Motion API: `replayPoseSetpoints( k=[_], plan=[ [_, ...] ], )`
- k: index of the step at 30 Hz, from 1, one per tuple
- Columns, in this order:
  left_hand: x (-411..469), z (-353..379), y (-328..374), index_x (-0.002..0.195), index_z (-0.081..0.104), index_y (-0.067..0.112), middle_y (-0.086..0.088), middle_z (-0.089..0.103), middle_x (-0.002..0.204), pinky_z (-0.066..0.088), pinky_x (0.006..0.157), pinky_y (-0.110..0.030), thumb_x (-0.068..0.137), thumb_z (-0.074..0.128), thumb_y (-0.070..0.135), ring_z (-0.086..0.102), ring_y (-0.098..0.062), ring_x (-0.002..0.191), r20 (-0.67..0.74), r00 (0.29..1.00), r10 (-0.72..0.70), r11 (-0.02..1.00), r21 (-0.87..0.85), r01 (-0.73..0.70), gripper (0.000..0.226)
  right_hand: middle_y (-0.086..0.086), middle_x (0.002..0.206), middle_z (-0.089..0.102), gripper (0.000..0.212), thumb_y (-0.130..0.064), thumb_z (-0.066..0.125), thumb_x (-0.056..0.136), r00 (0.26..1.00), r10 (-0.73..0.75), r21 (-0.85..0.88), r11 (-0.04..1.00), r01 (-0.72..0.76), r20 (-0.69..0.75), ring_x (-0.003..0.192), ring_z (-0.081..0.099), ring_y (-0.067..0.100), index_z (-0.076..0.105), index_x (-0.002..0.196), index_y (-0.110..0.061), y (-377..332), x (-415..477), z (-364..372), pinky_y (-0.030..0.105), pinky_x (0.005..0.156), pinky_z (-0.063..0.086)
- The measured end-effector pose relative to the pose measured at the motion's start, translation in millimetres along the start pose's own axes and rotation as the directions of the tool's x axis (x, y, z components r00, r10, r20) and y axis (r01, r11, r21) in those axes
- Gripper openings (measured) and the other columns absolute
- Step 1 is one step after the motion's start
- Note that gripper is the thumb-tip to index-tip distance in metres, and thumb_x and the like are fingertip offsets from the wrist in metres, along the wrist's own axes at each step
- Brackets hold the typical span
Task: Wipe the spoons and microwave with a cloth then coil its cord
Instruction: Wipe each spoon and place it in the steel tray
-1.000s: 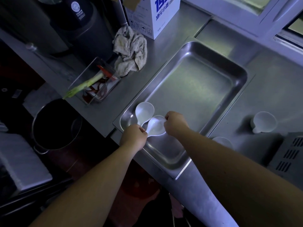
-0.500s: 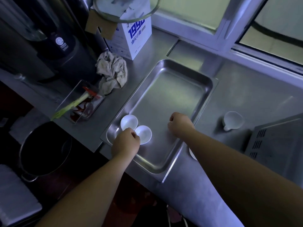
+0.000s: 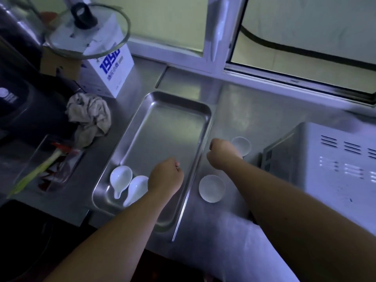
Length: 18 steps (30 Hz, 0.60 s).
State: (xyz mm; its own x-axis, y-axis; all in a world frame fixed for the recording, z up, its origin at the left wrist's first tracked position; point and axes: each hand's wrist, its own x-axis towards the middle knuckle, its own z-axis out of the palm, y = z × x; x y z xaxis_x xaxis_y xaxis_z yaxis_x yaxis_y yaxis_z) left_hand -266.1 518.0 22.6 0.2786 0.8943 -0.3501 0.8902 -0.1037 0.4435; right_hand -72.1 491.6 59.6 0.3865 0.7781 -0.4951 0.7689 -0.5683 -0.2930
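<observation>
So, left hand (image 3: 165, 178): fingers curled, empty, over the tray (image 3: 173, 110).
right hand (image 3: 221, 153): fingers curled against the far spoon (image 3: 242, 145); I cannot tell whether they hold it.
tray spoons (image 3: 121, 178): side by side in the near-left corner, probably gathered for wiping.
near spoon (image 3: 211, 188): on the desk (image 3: 234, 110), just right of the tray.
cloth (image 3: 89, 117): crumpled far left, untouched.
microwave (image 3: 335, 163): right.

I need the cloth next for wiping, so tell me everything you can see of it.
The cloth is a pale beige rag, looking like worn, wrinkled fabric, crumpled into a loose heap. It lies on the steel counter left of the metal tray, in front of the white box. Its lower end reaches the clear container; contact there is unclear. Neither the left hand nor the right hand touches it.
</observation>
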Motion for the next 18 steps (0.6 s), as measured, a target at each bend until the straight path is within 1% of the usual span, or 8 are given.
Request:
replayPoseSetpoints(
  k=[4, 6, 9, 12, 13, 15, 16, 18],
  plan=[
    [14.3, 7.7, 30.1, 0.105, 0.067, 0.022, -0.004, 0.07, 0.107, 0.052, 0.081, -0.036, 0.093, 0.051, 0.02, 0.064, -0.033, 0.099, 0.039, 0.997, 0.069, 0.997, 0.027, -0.07, 0.02, 0.014, 0.128, 0.061, 0.03, -0.009, 0.046, 0.1, 0.999, 0.036, 0.012, 0.999, -0.037, 0.032, 0.111, 0.063, 0.032, 0.057, 0.127, -0.006, 21.1, 5.6, -17.4, 0.039, 0.093, 0.055],
    [21.6, 11.5, 44.3, 0.099, 0.066, 0.021, -0.004, 0.069, 0.1, 0.049, 0.075, -0.034, 0.092, 0.053, 0.019, 0.064, -0.033, 0.096, 0.056, 0.993, 0.099, 0.995, 0.021, -0.101, 0.015, 0.012, 0.129, 0.059, 0.031, -0.009, 0.045, 0.101, 0.997, 0.049, 0.001, 0.999, -0.05, 0.058, 0.112, 0.062, 0.031, 0.058, 0.13, -0.006, 29.3, 9.3, -23.6, 0.037, 0.095, 0.054],
    [33.1, 18.1, 63.4, 0.086, 0.057, 0.023, -0.001, 0.064, 0.089, 0.038, 0.067, -0.031, 0.089, 0.055, 0.019, 0.062, -0.033, 0.089, 0.096, 0.986, 0.133, 0.991, 0.005, -0.134, 0.006, 0.011, 0.122, 0.063, 0.03, -0.012, 0.049, 0.097, 0.994, 0.098, -0.028, 0.995, -0.096, 0.048, 0.106, 0.063, 0.03, 0.059, 0.125, -0.009, 44.7, 21.8, -28.5, 0.036, 0.092, 0.055],
    [45.2, 25.4, 79.3, 0.1, 0.064, 0.022, 0.0, 0.07, 0.101, 0.046, 0.073, -0.032, 0.09, 0.06, 0.022, 0.064, -0.03, 0.096, 0.134, 0.978, 0.158, 0.987, 0.005, -0.16, 0.01, 0.016, 0.121, 0.061, 0.035, -0.009, 0.058, 0.088, 0.984, 0.158, -0.013, 0.987, -0.157, 0.085, 0.104, 0.061, 0.036, 0.055, 0.123, -0.01, 54.1, 34.8, -35.0, 0.039, 0.084, 0.056],
    [49.3, 28.2, 83.9, 0.104, 0.065, 0.023, 0.0, 0.072, 0.105, 0.049, 0.077, -0.032, 0.09, 0.061, 0.023, 0.065, -0.029, 0.099, 0.149, 0.975, 0.167, 0.986, 0.005, -0.169, 0.014, 0.017, 0.122, 0.059, 0.042, -0.008, 0.065, 0.084, 0.978, 0.179, -0.014, 0.984, -0.179, 0.108, 0.106, 0.059, 0.038, 0.054, 0.125, -0.01, 56.4, 38.1, -38.2, 0.04, 0.082, 0.055],
    [56.1, 34.5, 92.9, 0.107, 0.066, 0.024, 0.0, 0.073, 0.108, 0.052, 0.082, -0.032, 0.09, 0.061, 0.022, 0.066, -0.026, 0.101, 0.19, 0.964, 0.186, 0.982, -0.016, -0.186, 0.018, 0.018, 0.127, 0.055, 0.058, -0.008, 0.075, 0.078, 0.967, 0.219, -0.02, 0.976, -0.218, 0.131, 0.113, 0.055, 0.04, 0.051, 0.13, -0.011, 62.1, 45.7, -42.1, 0.043, 0.085, 0.054],
    [59.3, 38.1, 97.1, 0.108, 0.067, 0.025, 0.001, 0.072, 0.108, 0.053, 0.084, -0.033, 0.089, 0.061, 0.023, 0.066, -0.025, 0.101, 0.213, 0.958, 0.191, 0.982, -0.036, -0.187, 0.019, 0.017, 0.13, 0.052, 0.057, -0.009, 0.073, 0.081, 0.963, 0.237, -0.011, 0.971, -0.237, 0.127, 0.117, 0.052, 0.04, 0.049, 0.133, -0.012, 65.9, 50.2, -42.3, 0.045, 0.09, 0.054],
    [65.2, 45.5, 105.3, 0.108, 0.067, 0.028, 0.003, 0.072, 0.106, 0.055, 0.087, -0.036, 0.089, 0.063, 0.027, 0.067, -0.024, 0.1, 0.249, 0.95, 0.189, 0.982, -0.066, -0.178, 0.02, 0.016, 0.134, 0.047, 0.047, -0.012, 0.057, 0.091, 0.954, 0.281, 0.019, 0.959, -0.284, 0.105, 0.122, 0.046, 0.038, 0.046, 0.137, -0.012, 73.7, 60.2, -39.2, 0.049, 0.096, 0.051]
  ],
)
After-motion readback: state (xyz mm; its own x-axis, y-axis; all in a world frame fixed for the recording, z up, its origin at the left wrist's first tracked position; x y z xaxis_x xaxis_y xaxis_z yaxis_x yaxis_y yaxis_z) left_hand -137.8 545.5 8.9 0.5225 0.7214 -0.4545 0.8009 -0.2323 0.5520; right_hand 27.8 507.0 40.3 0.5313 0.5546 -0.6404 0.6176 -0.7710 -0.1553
